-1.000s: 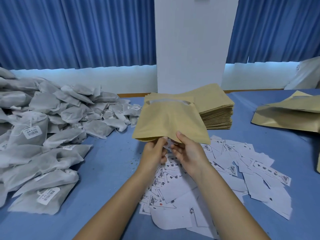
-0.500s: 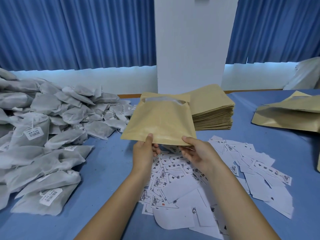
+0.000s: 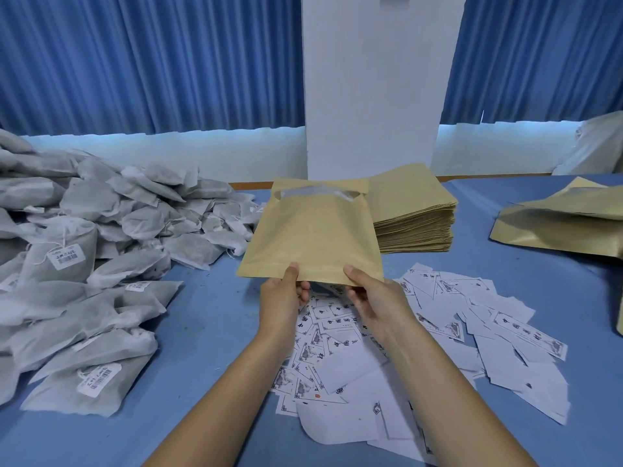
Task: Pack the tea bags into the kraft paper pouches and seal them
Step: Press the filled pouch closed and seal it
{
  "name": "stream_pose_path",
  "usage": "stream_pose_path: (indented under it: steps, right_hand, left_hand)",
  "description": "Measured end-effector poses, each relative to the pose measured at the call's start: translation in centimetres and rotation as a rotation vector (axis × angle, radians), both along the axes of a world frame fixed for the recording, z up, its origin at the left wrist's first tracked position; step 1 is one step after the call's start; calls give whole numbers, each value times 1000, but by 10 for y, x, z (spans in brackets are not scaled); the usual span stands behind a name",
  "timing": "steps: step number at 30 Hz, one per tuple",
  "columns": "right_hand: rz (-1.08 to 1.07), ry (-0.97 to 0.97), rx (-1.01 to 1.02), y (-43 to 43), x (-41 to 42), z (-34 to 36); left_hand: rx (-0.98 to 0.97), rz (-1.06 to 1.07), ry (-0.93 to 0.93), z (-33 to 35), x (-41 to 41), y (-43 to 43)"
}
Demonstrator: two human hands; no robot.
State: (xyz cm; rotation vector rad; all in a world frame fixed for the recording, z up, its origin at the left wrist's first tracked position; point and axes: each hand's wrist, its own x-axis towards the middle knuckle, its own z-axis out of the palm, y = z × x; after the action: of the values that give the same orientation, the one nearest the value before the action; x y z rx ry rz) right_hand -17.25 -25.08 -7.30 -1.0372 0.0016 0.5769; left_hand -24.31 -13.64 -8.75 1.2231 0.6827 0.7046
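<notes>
I hold one kraft paper pouch above the blue table, its near edge toward me and its far end showing a pale strip between two notches. My left hand pinches the near edge with the thumb on top. My right hand pinches the same edge further right. A thick stack of flat kraft pouches lies just behind and to the right of the held one. A big heap of grey-white tea bags with tagged strings fills the table's left side.
Several white printed paper labels lie scattered on the blue table under and right of my hands. More kraft pouches lie at the right edge. A white pillar and blue curtains stand behind the table.
My hands have spread apart along the pouch's near edge, from close together under it to thumbs on top. The pouch has shifted slightly left and flattened out.
</notes>
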Motion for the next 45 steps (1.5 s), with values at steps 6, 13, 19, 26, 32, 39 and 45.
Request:
stream_pose_path:
  steps: [6,13,19,26,32,39,45]
  right_hand:
    - [-124,-4,2,4,-1,-3]
    - [-109,-50,28,12,-9,-5]
    - [-43,-79,66,14,-13,-8]
    - [-44,-112,24,14,-9,-8]
    - [10,-70,28,18,-20,-9]
    - [-13,-90,-9,16,-17,-7]
    - [64,-68,29,20,-28,-10]
  left_hand:
    - [-37,-30,-7,-2,2,-5]
    - [0,-83,-19,-6,3,-16]
    - [19,-83,-10,-6,2,-18]
    - [-10,-76,-25,-1,0,-19]
    - [-68,-94,-21,0,-3,-20]
    - [-27,-13,-34,-1,-4,-21]
    - [-2,-57,-38,-2,-7,-16]
